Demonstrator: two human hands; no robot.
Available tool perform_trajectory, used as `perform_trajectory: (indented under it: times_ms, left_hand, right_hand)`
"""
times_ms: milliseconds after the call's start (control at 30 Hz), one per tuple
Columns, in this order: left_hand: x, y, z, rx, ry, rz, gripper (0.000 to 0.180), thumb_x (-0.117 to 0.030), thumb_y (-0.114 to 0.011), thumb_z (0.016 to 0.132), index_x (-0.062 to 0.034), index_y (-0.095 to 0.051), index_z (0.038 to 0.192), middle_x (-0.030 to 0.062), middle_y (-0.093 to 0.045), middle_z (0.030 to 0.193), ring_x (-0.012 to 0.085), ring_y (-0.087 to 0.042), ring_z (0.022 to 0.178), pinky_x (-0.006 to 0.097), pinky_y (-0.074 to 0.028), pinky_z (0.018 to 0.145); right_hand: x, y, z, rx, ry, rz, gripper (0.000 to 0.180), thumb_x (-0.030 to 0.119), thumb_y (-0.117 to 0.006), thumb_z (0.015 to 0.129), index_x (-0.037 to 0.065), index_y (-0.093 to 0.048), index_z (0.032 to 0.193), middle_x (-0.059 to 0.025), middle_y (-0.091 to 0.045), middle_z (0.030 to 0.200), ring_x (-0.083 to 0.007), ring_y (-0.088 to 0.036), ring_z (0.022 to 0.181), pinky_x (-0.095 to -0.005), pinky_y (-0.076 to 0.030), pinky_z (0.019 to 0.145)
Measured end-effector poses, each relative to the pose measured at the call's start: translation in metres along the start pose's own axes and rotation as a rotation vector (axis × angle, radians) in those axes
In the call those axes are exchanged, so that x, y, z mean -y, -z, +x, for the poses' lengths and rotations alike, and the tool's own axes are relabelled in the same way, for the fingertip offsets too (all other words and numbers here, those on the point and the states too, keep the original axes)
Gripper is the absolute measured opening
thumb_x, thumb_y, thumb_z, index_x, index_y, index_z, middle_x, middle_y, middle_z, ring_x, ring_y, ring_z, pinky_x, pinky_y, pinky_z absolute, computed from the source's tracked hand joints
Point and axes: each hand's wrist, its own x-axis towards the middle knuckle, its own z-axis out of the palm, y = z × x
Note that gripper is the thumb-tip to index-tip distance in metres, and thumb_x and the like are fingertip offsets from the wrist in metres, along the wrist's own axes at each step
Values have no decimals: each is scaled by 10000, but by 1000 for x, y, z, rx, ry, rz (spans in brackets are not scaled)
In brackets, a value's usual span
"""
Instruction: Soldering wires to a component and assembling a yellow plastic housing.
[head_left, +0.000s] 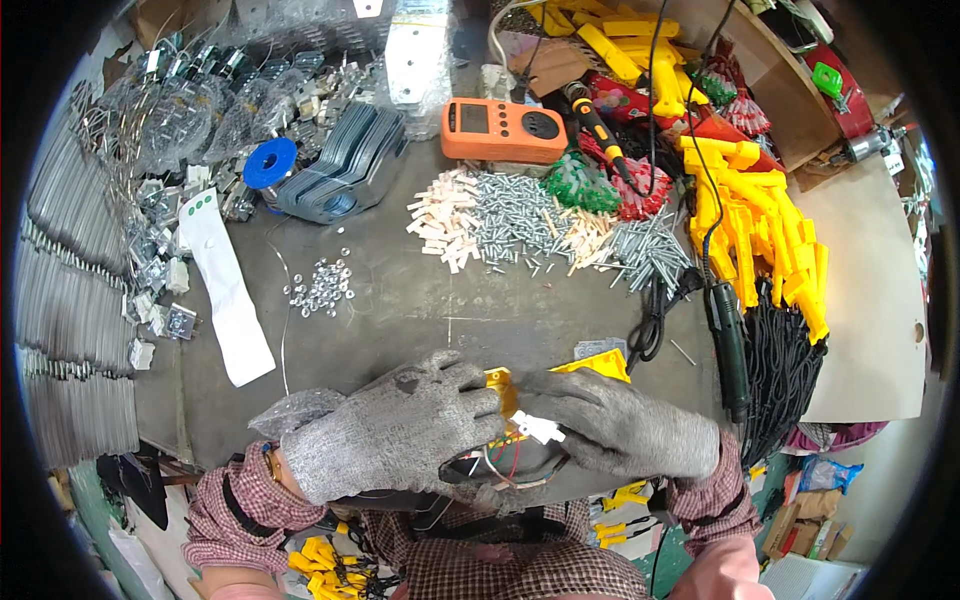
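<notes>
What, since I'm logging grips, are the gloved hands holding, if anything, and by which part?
The left hand seems to grip a yellow plastic part by its left edge; whether the right hand also grips it cannot be told.

Your left hand (395,425) and right hand (630,425) partly hide the yellow plastic (604,366); grip unclear. Ends of the thin wires (516,457): untraceable. Lower edge cuts your forearms (722,574).

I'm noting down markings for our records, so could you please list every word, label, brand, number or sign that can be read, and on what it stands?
No words or numbers can be read clearly.
Orange, box-shaped handheld meter: any markings are too small to read.
Long white paper-like strip: small green round marks near its upper end, details too small.
</notes>
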Motion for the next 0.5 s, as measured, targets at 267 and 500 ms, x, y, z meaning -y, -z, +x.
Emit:
perform_trajectory:
  times_ms: [267,500]
  left_hand:
    - [-1,2,2,-40,-20,58,748,-722,-496,934,-52,-659,1225,126,-645,1183,316,-574,1217,510,-364,1168]
    - [-1,-3,4,-89,-26,92,701,-698,-534,922,-54,-669,1164,124,-645,1150,324,-587,1195,527,-352,1165]
  right_hand:
    - [-21,12,7,90,100,137,560,118,-612,960,41,-466,1496,-154,-454,1531,-339,-445,1416,-439,-396,1170]
    - [-29,2,8,48,75,184,518,129,-603,967,63,-497,1469,-144,-491,1476,-352,-486,1355,-449,-417,1146]
